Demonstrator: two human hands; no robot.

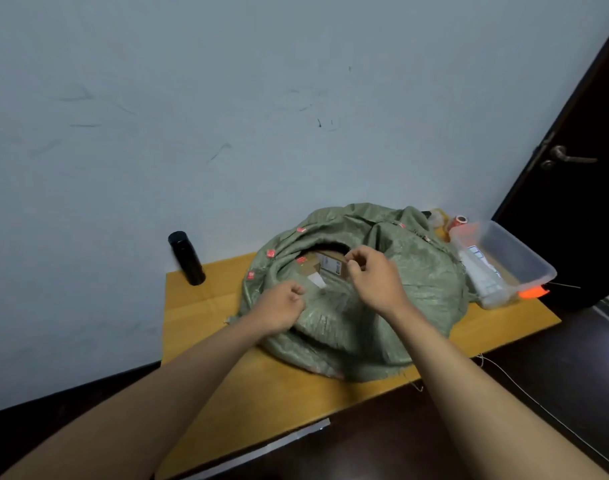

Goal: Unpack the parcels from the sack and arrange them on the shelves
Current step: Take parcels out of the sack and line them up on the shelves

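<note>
One green woven sack [382, 306] lies slumped on the yellow bench [199, 323], its mouth gaping toward the wall; inside, a brown cardboard parcel [327, 263] with a printed label shows, and how many more sit beneath it is hidden by the fabric; four or so small red tags [270, 253] dot the rim of the opening. Two hands work at the mouth: the left hand [282, 306] has its fingers curled tight on a fold of the sack's near edge; the right hand [372, 271] hovers over the opening with fingers half bent, and whether they pinch anything I cannot tell. One black flask [187, 258] stands at the bench's left end; one clear plastic tub [511, 258] sits at the right, its contents blurred; a dark door [580, 188] is cut off by the edge.
</note>
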